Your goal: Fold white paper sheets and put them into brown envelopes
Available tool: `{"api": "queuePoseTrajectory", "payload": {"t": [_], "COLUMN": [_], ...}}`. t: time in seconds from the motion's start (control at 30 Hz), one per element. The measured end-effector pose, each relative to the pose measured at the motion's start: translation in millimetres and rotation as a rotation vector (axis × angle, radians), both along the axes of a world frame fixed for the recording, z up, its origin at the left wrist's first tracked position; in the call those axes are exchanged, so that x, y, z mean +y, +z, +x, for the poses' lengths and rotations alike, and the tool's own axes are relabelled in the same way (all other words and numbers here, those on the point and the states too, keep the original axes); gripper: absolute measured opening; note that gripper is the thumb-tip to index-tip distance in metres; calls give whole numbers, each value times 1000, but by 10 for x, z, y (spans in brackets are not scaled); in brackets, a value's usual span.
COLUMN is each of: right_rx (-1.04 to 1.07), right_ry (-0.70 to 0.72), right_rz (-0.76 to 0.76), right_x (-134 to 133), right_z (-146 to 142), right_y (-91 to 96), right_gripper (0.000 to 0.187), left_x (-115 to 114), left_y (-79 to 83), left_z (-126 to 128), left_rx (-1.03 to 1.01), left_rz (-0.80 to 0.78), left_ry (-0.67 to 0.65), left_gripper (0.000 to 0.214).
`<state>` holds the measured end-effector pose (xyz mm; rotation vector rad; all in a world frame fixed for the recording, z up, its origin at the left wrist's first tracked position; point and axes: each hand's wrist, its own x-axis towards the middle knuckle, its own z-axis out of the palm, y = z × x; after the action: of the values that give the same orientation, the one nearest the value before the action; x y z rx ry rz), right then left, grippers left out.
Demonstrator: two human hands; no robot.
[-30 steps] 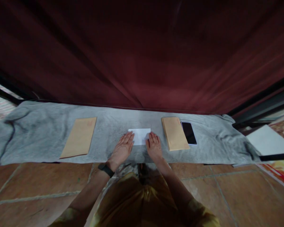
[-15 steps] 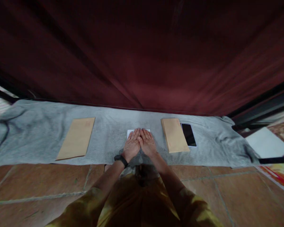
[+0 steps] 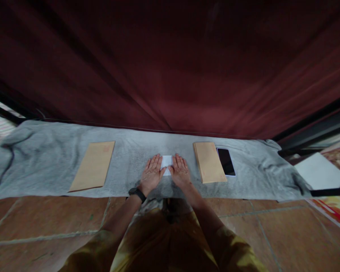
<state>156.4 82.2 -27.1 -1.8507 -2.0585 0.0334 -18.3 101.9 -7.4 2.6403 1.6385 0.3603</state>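
Note:
A small white piece of paper (image 3: 167,161) lies flat on the grey cloth (image 3: 136,151), right in front of me. My left hand (image 3: 152,170) rests flat over its left side, fingers stretched out and thumb on the paper. Over the right side lies my right hand (image 3: 180,170), also flat with fingers extended. Both thumbs point inward, and the middle of the paper shows between them. The paper's outer edges are hidden under my hands. A dark watch (image 3: 137,193) is on my left wrist.
To the left lies a brown envelope (image 3: 93,166). On the right a stack of brown envelopes (image 3: 210,162) sits beside a dark-screened phone (image 3: 226,161). A dark red fabric (image 3: 170,75) rises behind the cloth. White paper (image 3: 321,172) is at the far right, above the tiled floor (image 3: 294,226).
My hands have slid apart from the paper's middle, the left one leftward and the right one slightly rightward. The paper's centre now shows between them.

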Motion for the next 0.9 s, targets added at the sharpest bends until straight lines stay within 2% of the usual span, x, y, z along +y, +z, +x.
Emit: {"api": "queuePoseTrajectory", "payload": {"t": [0.17,0.33,0.57,0.9], "right_rx": [-21,-48,-48,-63], "right_ry": [-23,-40,-64,-95], "right_rz": [21,44,50,43], "right_x": [-52,-122,-180,-226], "right_z": [79,143,174,180], "right_y": [-22,-27,-13,0], "right_gripper": [64,60,58,56], "left_x": [0,-5,2,-6], "left_y": [9,-4,-18,-3], "left_z": [-43,-56,-79,-78], "left_rx": [16,19,19,21], "left_rz": [-10,-7,-7,-3], "left_ry": [24,32,-3,3], "left_gripper": [68,71,86,84]}}
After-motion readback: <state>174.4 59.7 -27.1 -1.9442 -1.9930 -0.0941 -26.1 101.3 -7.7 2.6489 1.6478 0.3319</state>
